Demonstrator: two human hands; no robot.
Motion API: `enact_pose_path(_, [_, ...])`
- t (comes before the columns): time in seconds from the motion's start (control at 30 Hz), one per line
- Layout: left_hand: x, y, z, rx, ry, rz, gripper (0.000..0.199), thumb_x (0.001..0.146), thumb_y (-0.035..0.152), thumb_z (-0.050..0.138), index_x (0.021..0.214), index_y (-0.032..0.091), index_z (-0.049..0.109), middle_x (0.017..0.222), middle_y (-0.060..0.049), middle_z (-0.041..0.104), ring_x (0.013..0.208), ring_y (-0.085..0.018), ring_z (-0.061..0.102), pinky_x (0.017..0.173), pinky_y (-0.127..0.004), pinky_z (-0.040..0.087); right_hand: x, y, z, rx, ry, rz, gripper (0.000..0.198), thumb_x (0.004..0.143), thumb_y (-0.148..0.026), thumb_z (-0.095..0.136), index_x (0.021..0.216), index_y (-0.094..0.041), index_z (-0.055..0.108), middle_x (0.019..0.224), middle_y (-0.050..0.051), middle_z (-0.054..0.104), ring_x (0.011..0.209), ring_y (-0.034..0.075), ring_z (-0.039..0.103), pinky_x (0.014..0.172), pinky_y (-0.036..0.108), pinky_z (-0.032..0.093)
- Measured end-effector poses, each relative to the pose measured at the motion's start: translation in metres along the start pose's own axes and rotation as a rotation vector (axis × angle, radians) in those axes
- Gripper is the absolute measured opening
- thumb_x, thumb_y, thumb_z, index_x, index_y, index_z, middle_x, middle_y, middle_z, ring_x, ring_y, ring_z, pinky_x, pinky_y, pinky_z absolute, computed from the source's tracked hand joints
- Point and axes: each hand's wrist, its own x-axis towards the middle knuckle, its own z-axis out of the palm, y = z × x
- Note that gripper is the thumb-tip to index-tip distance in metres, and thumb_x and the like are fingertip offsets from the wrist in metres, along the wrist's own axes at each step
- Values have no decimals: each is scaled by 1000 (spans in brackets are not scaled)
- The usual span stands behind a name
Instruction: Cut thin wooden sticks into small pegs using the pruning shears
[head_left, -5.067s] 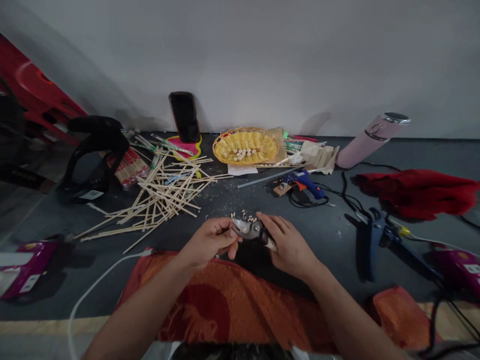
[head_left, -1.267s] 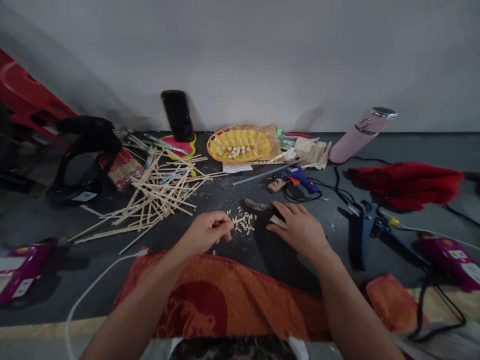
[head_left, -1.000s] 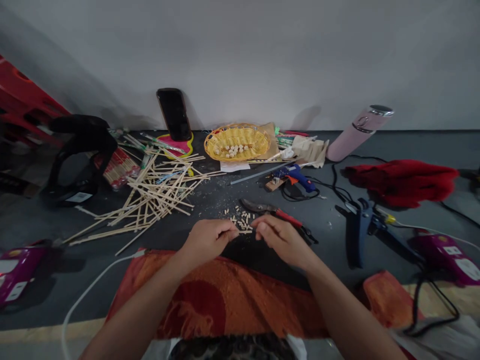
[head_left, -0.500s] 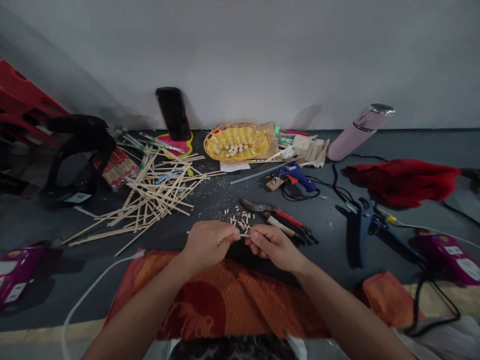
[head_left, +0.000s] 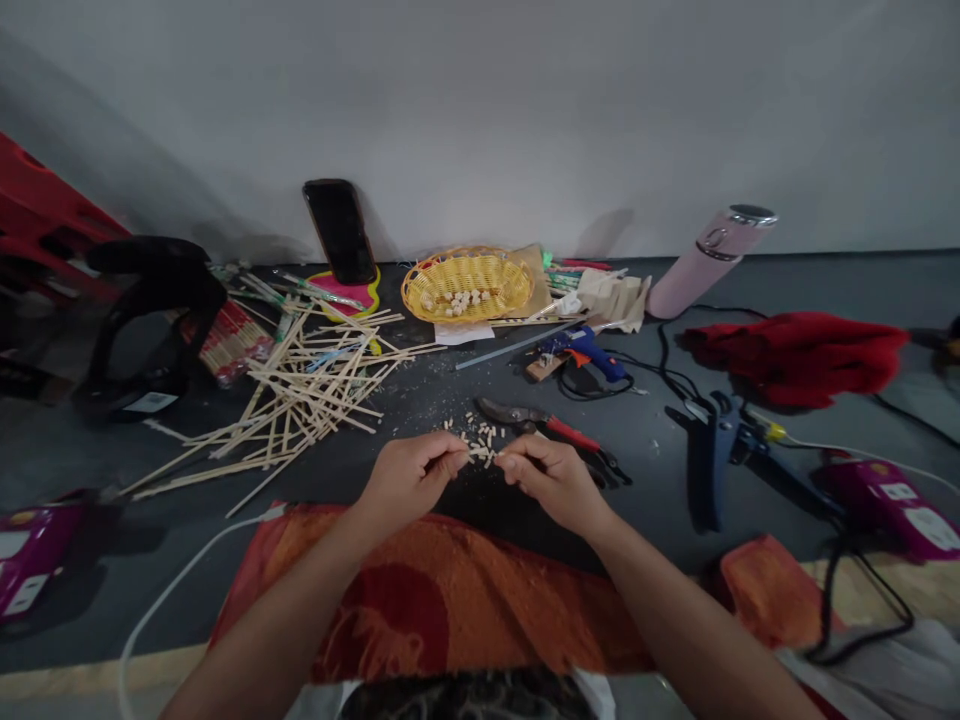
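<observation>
Grey wall [head_left: 465,120] and dark table [head_left: 637,440] are seen. In front of the basket [head_left: 487,268], a thin stick [head_left: 477,451] seems pinched in the left hand [head_left: 412,478], by scattered pieces [head_left: 487,433]; the right hand [head_left: 556,488] is closed, its contents hidden. Fingertip handling is apparently under way; next, a fine, steady pinch is probably needed.

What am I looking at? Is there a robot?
No robot: these are one person's bare left hand and right hand, seen by a camera worn on that person's head, looking forward and down. On the dark grey table are short pale stick pieces, shears with a red handle, a messy heap of long thin pale sticks, and an oval yellow woven basket. Both hands are right by the short pieces; anything pinched there is too small to tell.
</observation>
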Motion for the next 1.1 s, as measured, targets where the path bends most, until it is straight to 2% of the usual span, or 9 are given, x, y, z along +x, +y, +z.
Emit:
enact_pose_path(0.1, [-1,1,5,0,-8,28,22,94,28,45,104,24,64,80,3,69,71,-11,63,65,-20,41,0,-1,4,-101,-25,-76,19,93,-31,50,88,-19,64,72,0,61,60,10,53,57,21,40])
enact_pose_path(0.2, [-2,0,9,30,-4,45,22,94,28,44,102,24,64,85,2,71,78,-13,65,70,-21,43,-1,-1,7,-153,-55,-152,17,95,-24,46,98,-20,63,78,1,63,69,12,58,65,22,44])
enact_pose_path(0.33, [-2,2,11,60,6,62,20,94,27,45,99,23,64,96,0,71,88,-14,64,76,-23,43,-1,-2,8,-230,-56,-197,14,93,-21,49,95,-20,63,83,2,65,75,13,59,71,24,44])
enact_pose_path(0.43, [-2,5,12,66,-19,59,19,94,29,46,95,23,64,92,1,70,86,-13,64,75,-23,43,-1,-1,8,-280,-46,-210,14,93,-20,49,90,-19,63,86,3,66,78,14,60,71,25,44])
enact_pose_path(0.77, [-2,7,13,100,-52,11,24,93,36,47,86,22,65,82,2,69,77,-13,63,68,-23,41,-1,1,12,-312,-39,-239,13,92,-19,50,93,-19,63,85,3,67,78,15,60,70,25,44])
enact_pose_path(1.1, [-2,5,13,176,-65,29,25,94,36,45,86,23,65,83,2,70,77,-13,63,66,-22,40,0,0,14,-267,-40,-177,14,92,-18,50,86,-19,62,77,1,63,72,13,58,68,24,43])
